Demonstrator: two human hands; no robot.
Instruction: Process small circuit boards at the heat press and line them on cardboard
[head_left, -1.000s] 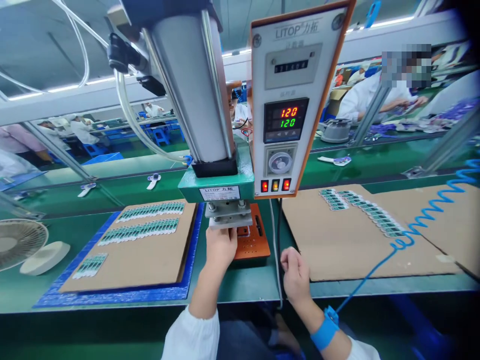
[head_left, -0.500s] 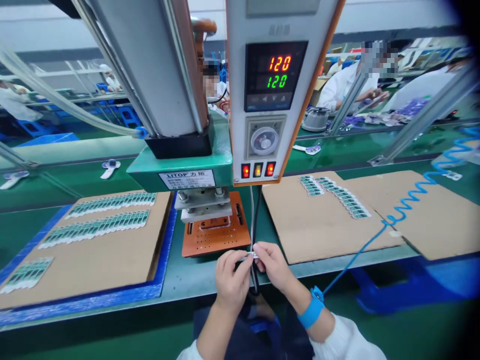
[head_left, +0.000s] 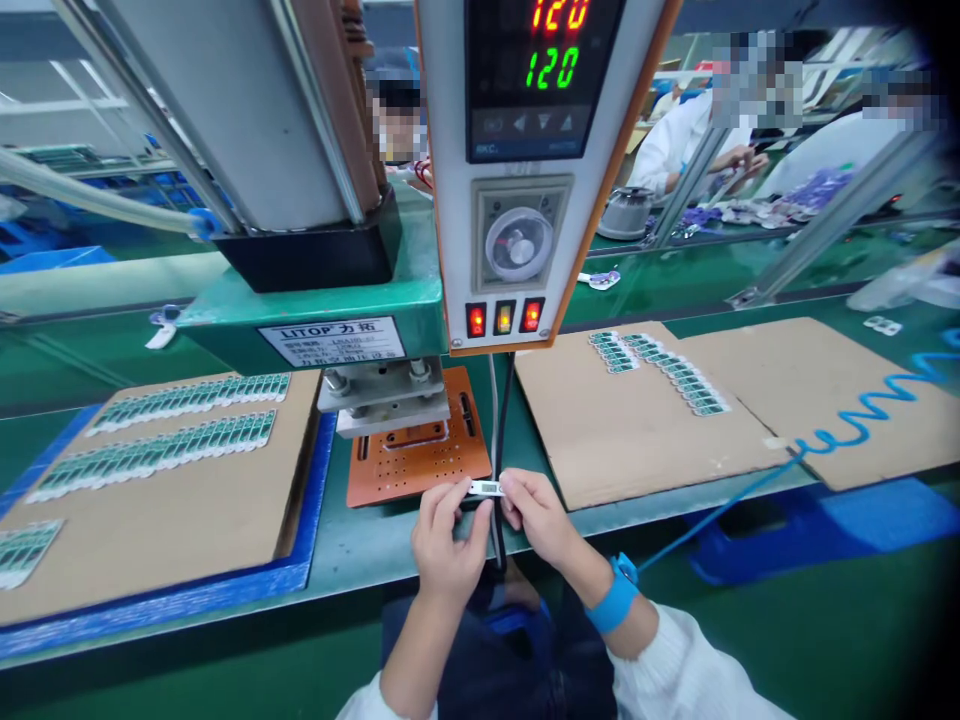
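Between my two hands is a small white strip (head_left: pixel 489 488) with a grey rectangular window, its face turned up toward me. My right hand (head_left: pixel 536 515) pinches the strip's right end between thumb and fingers. At the left end, the fingers of my left hand (head_left: pixel 448 535) are bent against the strip, while the thumb is a little below it. Just beyond my hands lies the orange perforated base plate (head_left: pixel 420 475) of a press. Above that plate, the metal press head (head_left: pixel 390 400) hangs under a green block (head_left: pixel 322 310).
A control box (head_left: pixel 517 250) shows 120 twice. Cardboard sheets on the left (head_left: pixel 187 510) and right (head_left: pixel 600 440) bear rows of green-and-white strips (head_left: pixel 161 455). Cables (head_left: pixel 501 440) hang behind my hands. A coiled blue cord (head_left: pixel 847 430) runs to my wrist strap (head_left: pixel 619 600). Co-workers (head_left: pixel 682 140) sit beyond.
The strip has turned from nearly edge-on to face up, showing its window. My left thumb has moved down, away from it. The view has moved closer to the press.
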